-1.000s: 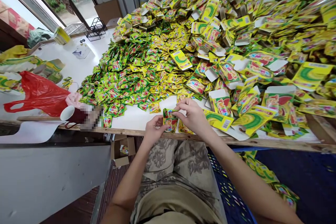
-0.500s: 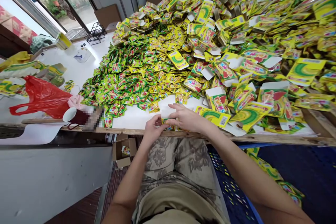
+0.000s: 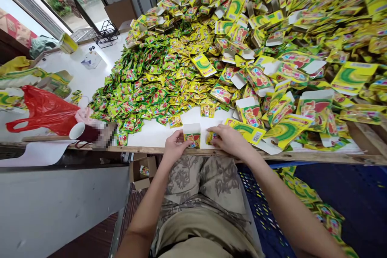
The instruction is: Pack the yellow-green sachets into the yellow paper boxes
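Note:
At the table's front edge my left hand [image 3: 175, 145] grips a small candy box [image 3: 192, 140] by its left side. The box has a watermelon picture on its front, and a white flap stands up at its top. Just to the right, my right hand [image 3: 226, 140] has its fingers closed on a small yellow-green candy packet [image 3: 210, 137] against the table. Beyond my hands lie two loose packets, a yellow one [image 3: 207, 109] and another [image 3: 175, 121]. Past them rises a heap of green and yellow candy packets [image 3: 157, 84].
Open candy boxes [image 3: 249, 113] pile up on the right. On the left are a red plastic bag [image 3: 50, 111], a dark mug [image 3: 86, 134] and a black wire rack [image 3: 106, 34]. A blue crate [image 3: 266, 209] with packets stands below the wooden table edge [image 3: 157, 150].
My right hand has moved off the box to the right and is now on a packet. The box's white flap now shows upright in my left hand. The view has shifted slightly.

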Motion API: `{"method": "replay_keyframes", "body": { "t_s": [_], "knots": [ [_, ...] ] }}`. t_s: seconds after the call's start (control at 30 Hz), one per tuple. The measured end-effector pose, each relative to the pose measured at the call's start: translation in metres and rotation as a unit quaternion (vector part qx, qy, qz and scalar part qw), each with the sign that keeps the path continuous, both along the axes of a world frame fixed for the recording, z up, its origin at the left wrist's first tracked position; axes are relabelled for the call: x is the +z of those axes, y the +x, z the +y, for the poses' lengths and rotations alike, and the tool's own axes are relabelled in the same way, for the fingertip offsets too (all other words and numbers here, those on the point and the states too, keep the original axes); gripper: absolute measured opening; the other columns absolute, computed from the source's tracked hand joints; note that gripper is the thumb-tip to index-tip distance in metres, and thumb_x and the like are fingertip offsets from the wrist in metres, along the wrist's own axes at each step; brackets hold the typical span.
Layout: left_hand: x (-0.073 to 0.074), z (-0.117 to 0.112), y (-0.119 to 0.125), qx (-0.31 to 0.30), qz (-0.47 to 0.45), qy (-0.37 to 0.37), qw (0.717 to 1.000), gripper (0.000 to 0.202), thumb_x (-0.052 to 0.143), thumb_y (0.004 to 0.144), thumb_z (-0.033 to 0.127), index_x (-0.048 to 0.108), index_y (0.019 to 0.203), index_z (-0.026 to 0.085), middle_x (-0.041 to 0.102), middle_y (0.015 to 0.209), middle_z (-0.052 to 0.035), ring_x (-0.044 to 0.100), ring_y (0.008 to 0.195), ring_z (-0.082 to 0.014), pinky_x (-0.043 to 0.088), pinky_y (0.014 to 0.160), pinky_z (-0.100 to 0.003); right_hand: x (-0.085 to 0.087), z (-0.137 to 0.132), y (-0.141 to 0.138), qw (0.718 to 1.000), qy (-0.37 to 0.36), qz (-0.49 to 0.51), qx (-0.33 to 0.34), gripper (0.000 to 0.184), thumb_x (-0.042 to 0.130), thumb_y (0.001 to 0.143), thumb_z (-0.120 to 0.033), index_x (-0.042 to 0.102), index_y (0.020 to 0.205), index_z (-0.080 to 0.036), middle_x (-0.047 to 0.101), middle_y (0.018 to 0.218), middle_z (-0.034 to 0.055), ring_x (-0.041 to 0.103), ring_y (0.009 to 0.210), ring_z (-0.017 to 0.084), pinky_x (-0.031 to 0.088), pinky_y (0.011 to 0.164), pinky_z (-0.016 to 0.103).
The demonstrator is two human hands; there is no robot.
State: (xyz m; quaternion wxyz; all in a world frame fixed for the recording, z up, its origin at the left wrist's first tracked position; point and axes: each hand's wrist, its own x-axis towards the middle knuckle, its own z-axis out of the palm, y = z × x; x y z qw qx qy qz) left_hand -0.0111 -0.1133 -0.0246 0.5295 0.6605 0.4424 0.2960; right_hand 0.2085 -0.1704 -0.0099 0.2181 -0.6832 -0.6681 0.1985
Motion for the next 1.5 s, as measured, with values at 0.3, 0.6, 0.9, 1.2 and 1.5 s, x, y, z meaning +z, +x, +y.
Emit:
{"method": "replay_keyframes", "body": {
  "t_s": [0.3,0.6,0.9,1.2,1.5],
  "knots": [
    [0.000,0.000,0.005,-0.008,-0.004,0.009,1.000,0.031,0.069,0.073,0.030,0.061,0.101,0.019,0.069,0.091,-0.0031,0.064,0.075,-0.0136,0.052,0.073,-0.027,0.046,0.014,-0.015,0.922,0.140,0.359,-0.037,0.027,0.060,0.080,-0.035,0.053,0.102,-0.021,0.059,0.083,0.0011,0.058,0.066,0.014,0.048,0.059,0.027],
    [-0.004,0.000,0.003,-0.008,-0.032,0.008,0.999,0.030,0.070,0.072,0.029,0.063,0.099,0.019,0.068,0.087,-0.0011,0.062,0.074,-0.0119,0.052,0.069,-0.024,0.055,0.033,-0.021,0.984,0.137,0.097,0.056,0.017,0.052,0.082,-0.018,0.062,0.096,-0.020,0.068,0.093,0.0049,0.060,0.080,0.018,0.043,0.072,0.028],
    [-0.006,0.000,0.003,-0.010,-0.007,0.018,1.000,0.032,0.069,0.072,0.030,0.063,0.101,0.018,0.066,0.086,-0.0014,0.059,0.074,-0.0113,0.051,0.067,-0.022,0.075,0.036,-0.017,0.996,0.062,-0.007,0.068,0.015,0.053,0.080,-0.016,0.062,0.090,-0.020,0.065,0.088,0.0054,0.057,0.078,0.018,0.036,0.065,0.026],
    [-0.008,0.001,0.003,-0.008,-0.006,0.023,1.000,0.025,0.070,0.071,0.032,0.062,0.089,0.016,0.064,0.081,-0.0001,0.059,0.071,-0.0106,0.052,0.066,-0.023,0.064,0.034,-0.032,0.990,0.032,0.128,0.043,0.006,0.060,0.075,-0.019,0.055,0.071,-0.019,0.056,0.060,-0.0035,0.046,0.051,0.010,0.030,0.053,0.022],
    [-0.006,0.001,0.005,0.003,0.001,0.018,1.000,0.031,0.070,0.072,0.034,0.062,0.096,0.017,0.064,0.083,-0.0011,0.058,0.071,-0.0111,0.051,0.063,-0.022,0.049,0.026,-0.027,0.996,0.072,0.022,0.052,0.011,0.060,0.078,-0.018,0.063,0.089,-0.018,0.060,0.086,0.0053,0.054,0.062,0.013,0.037,0.060,0.024]
  ]
}}
